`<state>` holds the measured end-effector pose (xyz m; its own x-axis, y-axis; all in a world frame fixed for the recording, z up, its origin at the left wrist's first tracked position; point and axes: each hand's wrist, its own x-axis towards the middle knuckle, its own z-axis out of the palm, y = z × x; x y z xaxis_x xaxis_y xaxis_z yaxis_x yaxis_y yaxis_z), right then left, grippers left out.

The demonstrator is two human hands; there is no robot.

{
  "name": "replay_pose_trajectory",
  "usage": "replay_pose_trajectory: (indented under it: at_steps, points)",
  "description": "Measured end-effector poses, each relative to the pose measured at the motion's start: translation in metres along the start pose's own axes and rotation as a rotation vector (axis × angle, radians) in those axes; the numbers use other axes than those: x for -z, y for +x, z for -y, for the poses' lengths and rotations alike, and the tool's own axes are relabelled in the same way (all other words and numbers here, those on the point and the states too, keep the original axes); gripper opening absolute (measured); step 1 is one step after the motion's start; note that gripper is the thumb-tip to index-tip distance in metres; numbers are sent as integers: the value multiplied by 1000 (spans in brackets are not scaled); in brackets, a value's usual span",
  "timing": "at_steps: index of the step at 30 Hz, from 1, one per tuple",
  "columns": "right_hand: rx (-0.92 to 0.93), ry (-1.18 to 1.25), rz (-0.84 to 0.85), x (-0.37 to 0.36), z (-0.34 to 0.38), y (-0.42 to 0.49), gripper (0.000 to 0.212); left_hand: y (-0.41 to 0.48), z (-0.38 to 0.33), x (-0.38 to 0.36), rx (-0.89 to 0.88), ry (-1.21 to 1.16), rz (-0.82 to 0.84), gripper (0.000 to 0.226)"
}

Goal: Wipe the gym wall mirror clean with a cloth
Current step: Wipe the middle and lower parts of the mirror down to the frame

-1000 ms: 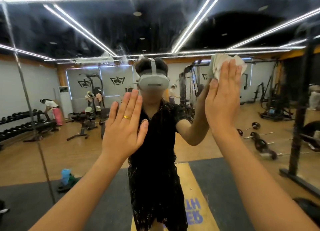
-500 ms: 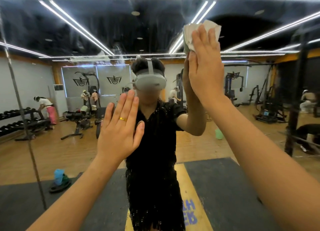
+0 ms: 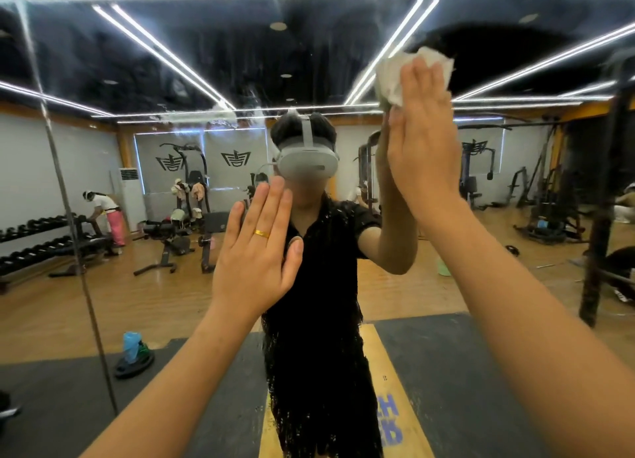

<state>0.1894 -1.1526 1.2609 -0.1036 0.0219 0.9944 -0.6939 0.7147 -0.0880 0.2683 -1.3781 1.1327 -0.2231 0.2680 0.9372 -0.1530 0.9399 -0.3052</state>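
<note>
Cloth (image 3: 395, 79): white, crumpled, upper right of view, pinned flat against the mirror (image 3: 240, 62) above head height of the reflected person. Right hand (image 3: 424, 145) presses it with straight fingers close together, palm to the glass; cloth sticks out past the fingertips and on the left side. Left hand (image 3: 256, 261) lower and left of centre, flat on the mirror, fingers straight and slightly spread, holding nothing; gold ring (image 3: 262, 233) on one finger. Glass shows streaks and smears near the top centre. Vertical mirror seam (image 3: 68, 217) at left. Reflected: dumbbell rack (image 3: 34, 241) far left, weight plate (image 3: 134, 363) on the dark floor mat with a blue bag on it.
</note>
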Motion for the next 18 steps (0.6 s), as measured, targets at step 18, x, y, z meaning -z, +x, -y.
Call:
replay_pose_trajectory:
  at_steps: [18]
  points:
    - [-150, -35, -134, 14, -24, 40, 55, 2, 3, -2, -7, 3, 9, 67]
